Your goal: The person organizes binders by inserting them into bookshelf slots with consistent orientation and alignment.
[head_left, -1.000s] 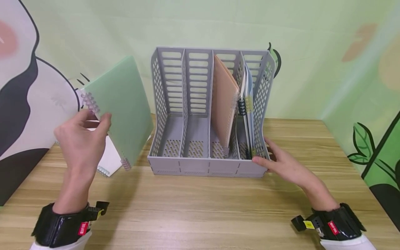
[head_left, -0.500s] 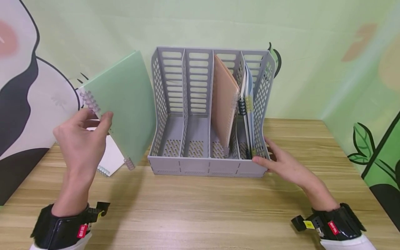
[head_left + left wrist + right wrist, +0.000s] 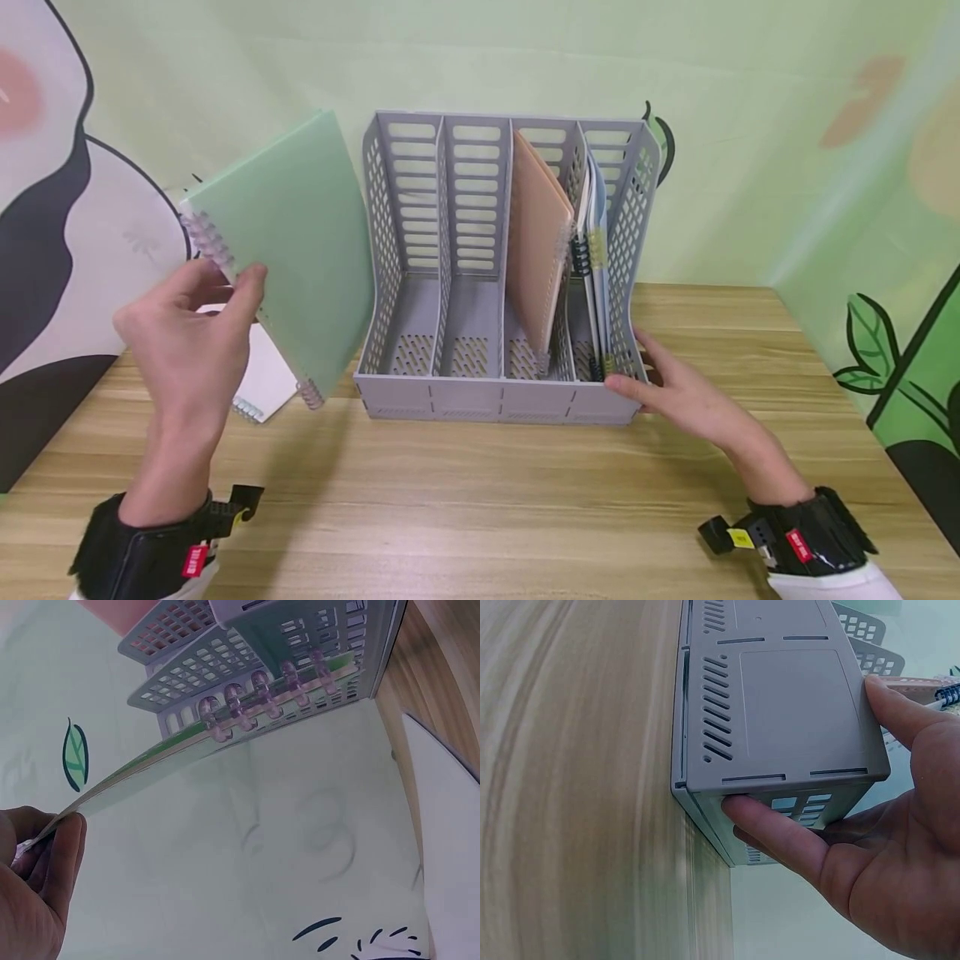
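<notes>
My left hand (image 3: 186,337) pinches a green spiral notebook (image 3: 303,242) by its bound edge, between thumb and fingers. The notebook stands upright and tilted, held off the table just left of a grey file organizer (image 3: 498,398). In the left wrist view, its purple binding rings (image 3: 262,694) overlap the organizer's side. At the organizer's front right corner, my right hand (image 3: 678,392) grips it, thumb over the front lip and fingers against the perforated side (image 3: 802,810). An orange spiral notebook (image 3: 538,242) leans in the third slot from the left; a few thin notebooks (image 3: 598,267) fill the rightmost.
A white spiral notebook (image 3: 266,375) lies flat on the wooden table (image 3: 480,508), partly behind the green one and my left hand. A printed pale green cloth (image 3: 750,125) hangs behind the organizer. The organizer's two left slots show bare bottoms.
The green notebook has risen a little and shifted slightly right at its far edge, its cover turning more toward the camera. My left hand has drifted slightly left; the right hand and organizer stay put.
</notes>
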Action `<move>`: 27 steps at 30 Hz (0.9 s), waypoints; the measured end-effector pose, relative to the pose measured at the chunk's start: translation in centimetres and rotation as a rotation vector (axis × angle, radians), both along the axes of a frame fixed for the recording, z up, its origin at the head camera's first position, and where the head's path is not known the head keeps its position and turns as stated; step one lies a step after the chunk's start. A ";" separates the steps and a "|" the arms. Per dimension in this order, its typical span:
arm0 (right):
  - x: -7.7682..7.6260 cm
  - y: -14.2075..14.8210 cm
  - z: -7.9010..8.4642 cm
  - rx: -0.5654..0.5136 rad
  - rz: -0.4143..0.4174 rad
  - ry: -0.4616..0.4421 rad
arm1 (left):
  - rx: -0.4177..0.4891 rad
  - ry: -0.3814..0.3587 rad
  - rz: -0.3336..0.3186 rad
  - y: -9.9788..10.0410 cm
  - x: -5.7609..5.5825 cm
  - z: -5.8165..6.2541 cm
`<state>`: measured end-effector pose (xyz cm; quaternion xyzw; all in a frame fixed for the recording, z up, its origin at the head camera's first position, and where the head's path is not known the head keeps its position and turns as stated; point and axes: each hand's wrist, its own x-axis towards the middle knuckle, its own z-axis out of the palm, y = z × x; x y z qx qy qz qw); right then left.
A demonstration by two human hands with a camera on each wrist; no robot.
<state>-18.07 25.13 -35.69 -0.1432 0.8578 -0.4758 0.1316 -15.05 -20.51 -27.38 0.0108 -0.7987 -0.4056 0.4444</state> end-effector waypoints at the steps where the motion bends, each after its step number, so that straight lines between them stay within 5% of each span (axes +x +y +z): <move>1: 0.0 0.0 0.0 -0.001 0.001 0.000 | 0.004 0.005 0.000 0.0 0.1 0.1; 27: 0.0 0.0 -0.1 -0.024 0.015 0.002 | 0.084 0.039 0.033 0.5 1.5 1.6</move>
